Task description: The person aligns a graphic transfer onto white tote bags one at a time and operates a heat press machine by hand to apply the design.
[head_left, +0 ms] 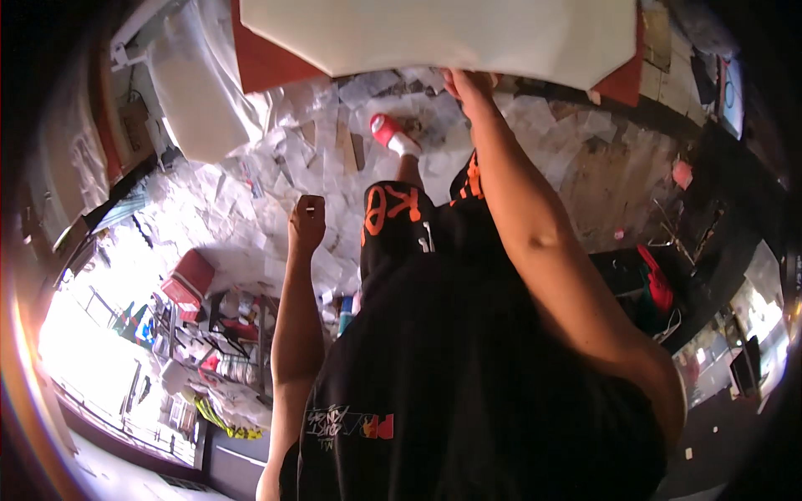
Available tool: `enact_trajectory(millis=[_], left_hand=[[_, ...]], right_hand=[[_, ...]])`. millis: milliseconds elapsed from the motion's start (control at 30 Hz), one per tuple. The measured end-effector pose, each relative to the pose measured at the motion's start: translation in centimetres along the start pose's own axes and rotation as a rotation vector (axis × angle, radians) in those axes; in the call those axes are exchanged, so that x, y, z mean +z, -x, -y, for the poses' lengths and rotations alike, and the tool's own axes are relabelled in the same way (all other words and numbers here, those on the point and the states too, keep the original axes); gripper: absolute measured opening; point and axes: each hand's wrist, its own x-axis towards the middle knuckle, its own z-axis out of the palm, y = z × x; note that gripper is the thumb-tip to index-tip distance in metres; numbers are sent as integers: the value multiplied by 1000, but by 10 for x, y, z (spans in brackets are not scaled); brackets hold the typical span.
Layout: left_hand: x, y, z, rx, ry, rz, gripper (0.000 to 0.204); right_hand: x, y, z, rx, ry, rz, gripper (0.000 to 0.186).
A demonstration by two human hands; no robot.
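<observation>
Right grip at near edge of red-brown bench, closure impossible to tell; left grip curled fist-like above sheet-strewn floor. Cream panel atop bench, between near corners.

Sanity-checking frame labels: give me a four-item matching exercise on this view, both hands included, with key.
1. Left hand
2. Right hand
3. Shoe
4. Large panel

A. Red
B. At the large panel's near edge
C. Cream with red-brown corners
D. Away from the large panel, fingers curled

Pairs: 1-D; 2-B; 3-A; 4-C
</observation>
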Motion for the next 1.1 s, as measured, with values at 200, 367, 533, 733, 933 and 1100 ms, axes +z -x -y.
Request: enact_trajectory(millis=[200, 367, 533, 733, 933, 1100], left_hand=[[24, 43, 50, -363, 137, 157, 27], [45, 66, 73, -395, 110, 192, 27], [54, 46, 50, -378, 116, 266, 29], [55, -1, 0, -227, 202, 240, 29], [42, -55, -114, -153, 622, 339, 24], [32, -70, -179, 64, 408, 493, 29]], right_hand=[[38, -66, -15, 220, -146, -247, 32], [31, -64, -26, 225, -316, -30, 31], [14, -59, -33, 167, -95, -125, 17], [-39, 14, -21, -31, -265, 159, 14], [-118, 129, 52, -111, 170, 177, 25], [-191, 170, 94, -130, 402, 172, 34]])
